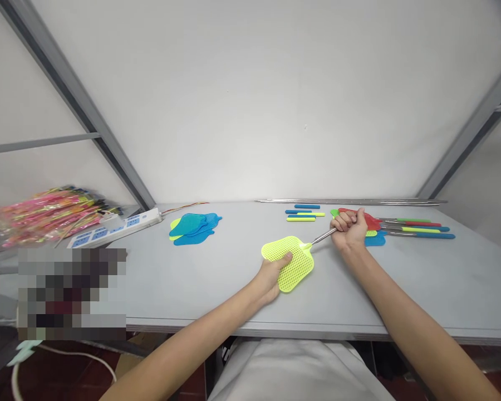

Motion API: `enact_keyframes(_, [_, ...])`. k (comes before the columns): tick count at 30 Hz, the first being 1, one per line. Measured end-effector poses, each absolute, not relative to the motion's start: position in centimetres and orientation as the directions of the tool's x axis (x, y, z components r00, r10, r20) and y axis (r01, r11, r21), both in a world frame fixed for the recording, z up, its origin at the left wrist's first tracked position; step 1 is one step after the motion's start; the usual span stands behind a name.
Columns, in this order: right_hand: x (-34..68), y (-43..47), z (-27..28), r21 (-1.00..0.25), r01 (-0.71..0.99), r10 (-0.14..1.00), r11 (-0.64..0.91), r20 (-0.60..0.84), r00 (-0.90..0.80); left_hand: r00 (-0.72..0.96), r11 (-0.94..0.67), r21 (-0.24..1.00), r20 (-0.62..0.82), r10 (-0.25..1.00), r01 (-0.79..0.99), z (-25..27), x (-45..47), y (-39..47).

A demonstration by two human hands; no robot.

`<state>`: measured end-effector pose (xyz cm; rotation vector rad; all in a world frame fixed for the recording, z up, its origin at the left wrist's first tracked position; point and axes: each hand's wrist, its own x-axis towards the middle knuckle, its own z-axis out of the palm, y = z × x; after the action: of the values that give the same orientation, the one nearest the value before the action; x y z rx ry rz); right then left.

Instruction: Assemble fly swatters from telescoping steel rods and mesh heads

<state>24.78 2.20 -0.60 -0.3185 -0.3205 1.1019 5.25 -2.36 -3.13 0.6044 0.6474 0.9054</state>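
Observation:
A yellow fly swatter head (pixel 294 273) is gripped along its lower left side by my left hand (pixel 273 275), thumb on top of the mesh. From its neck a metal rod (pixel 323 236) runs up to the right into my right hand (pixel 349 227), whose fingers are wrapped round it. The far end of the rod is hidden by that hand. Just behind and right of my right hand lie several fly swatters with a red head (pixel 371 221), a blue head (pixel 376 239) and coloured grips (pixel 434 236).
Blue swatter heads (pixel 192 225) lie stacked at left on the grey table (pixel 217 289). Loose handle grips (pixel 301 219) and long metal rods (pixel 350 201) are near the back wall. A power strip (pixel 117 228) and bagged bundles (pixel 50 214) stand at far left.

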Motion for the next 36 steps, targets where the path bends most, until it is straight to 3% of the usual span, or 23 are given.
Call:
enact_keyframes(26, [24.9,2.1,-0.6,-0.29,-0.909,0.951,0.299,0.172,0.257,0.515,0.573,0.638,-0.304,0.801,-0.514,-2.0,4.6,-2.1])
enact_keyframes(31, [25.3,1.9,-0.1,-0.383,-0.88,0.959,0.28,0.16,0.236,0.567,0.613,0.604,-0.301,0.767,-0.509,-1.6,4.4,-2.1])
enact_keyframes(36, [25.1,2.3,-0.1,-0.6,-0.775,0.967,0.197,-0.009,0.253,0.55,0.538,0.501,-0.139,0.824,-0.678,-0.7,2.9,-1.5])
